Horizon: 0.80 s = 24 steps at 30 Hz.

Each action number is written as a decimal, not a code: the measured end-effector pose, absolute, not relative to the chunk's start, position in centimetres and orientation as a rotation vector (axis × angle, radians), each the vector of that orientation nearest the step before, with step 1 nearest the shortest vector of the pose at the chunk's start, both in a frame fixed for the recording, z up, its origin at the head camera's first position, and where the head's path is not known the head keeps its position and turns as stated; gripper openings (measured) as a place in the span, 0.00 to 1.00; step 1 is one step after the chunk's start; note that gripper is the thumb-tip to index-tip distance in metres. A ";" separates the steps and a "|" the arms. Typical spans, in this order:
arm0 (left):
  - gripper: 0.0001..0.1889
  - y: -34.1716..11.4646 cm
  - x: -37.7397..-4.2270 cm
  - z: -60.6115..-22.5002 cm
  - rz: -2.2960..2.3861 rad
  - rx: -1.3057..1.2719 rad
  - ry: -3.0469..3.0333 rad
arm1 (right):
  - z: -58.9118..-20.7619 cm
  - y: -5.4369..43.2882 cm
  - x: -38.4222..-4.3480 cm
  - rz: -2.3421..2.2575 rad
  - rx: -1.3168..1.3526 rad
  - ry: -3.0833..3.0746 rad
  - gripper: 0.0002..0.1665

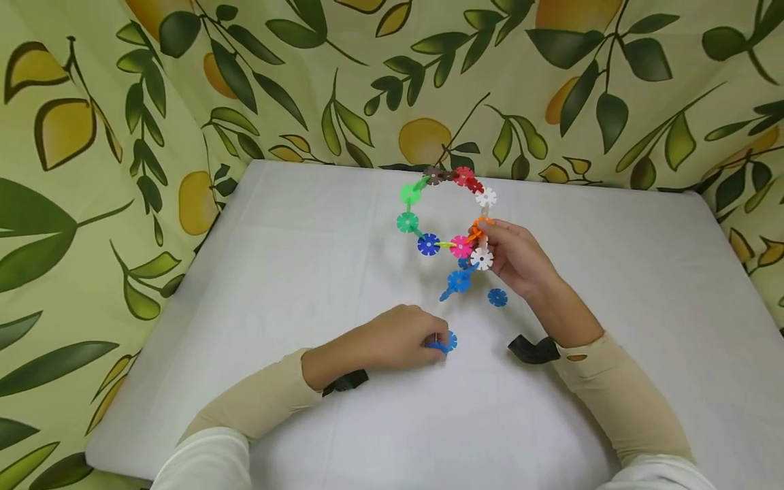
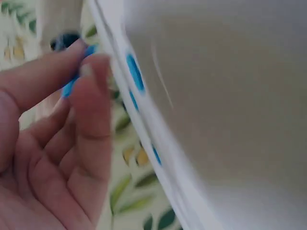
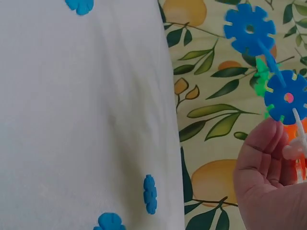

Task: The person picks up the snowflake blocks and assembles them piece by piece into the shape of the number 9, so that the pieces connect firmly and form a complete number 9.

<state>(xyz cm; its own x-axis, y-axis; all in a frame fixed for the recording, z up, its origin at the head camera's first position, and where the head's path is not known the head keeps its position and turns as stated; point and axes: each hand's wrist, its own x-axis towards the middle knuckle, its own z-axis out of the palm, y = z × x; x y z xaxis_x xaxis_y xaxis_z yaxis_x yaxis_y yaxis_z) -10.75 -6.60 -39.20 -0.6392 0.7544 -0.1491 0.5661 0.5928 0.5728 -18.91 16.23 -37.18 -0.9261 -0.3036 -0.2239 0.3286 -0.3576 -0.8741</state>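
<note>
My right hand [image 1: 517, 255] holds a chain of notched plastic snowflake discs, pinching it near an orange disc [image 1: 480, 228]. The chain forms a ring of green, brown, red, white, pink and dark blue discs. From a white disc [image 1: 482, 258] a short tail with a blue disc [image 1: 459, 281] hangs toward the left hand. In the right wrist view, two linked blue discs [image 3: 249, 29] stick out past the fingers. My left hand [image 1: 401, 337], low over the table, pinches a blue snowflake disc [image 2: 72, 85] between thumb and finger. Another blue disc [image 1: 452, 341] shows just beyond its fingertips.
A loose blue disc [image 1: 497, 297] lies on the white table [image 1: 294, 272] near the right wrist. Others [image 3: 150, 194] show on the cloth in the right wrist view. Black straps [image 1: 534, 350] sit at both wrists. A leaf-patterned curtain [image 1: 343, 82] stands behind and at the sides.
</note>
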 end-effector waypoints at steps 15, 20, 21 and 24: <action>0.09 -8.9 -12.7 -38.4 1.861 0.695 2.195 | -36.4 15.8 -17.8 -2.553 -0.145 1.106 0.12; 0.14 -9.1 -12.7 -38.4 1.880 0.786 2.274 | -36.1 15.7 -17.3 -2.559 -0.274 1.101 0.13; 0.15 -9.2 -12.8 -38.4 1.877 0.801 2.292 | -36.1 15.7 -17.3 -2.555 -0.293 1.103 0.13; 0.16 -9.4 -12.8 -38.4 1.857 0.833 2.341 | -36.3 15.5 -17.2 -2.533 -0.343 1.121 0.13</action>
<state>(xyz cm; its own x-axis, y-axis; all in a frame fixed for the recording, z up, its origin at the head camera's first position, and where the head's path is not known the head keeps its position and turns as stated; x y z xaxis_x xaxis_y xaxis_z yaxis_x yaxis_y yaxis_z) -12.84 -9.42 -38.39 -0.8551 0.4288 0.2915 0.3816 0.1398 0.9137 -17.21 15.46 -36.30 -0.9101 -0.4070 0.0782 0.2158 -0.6264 -0.7490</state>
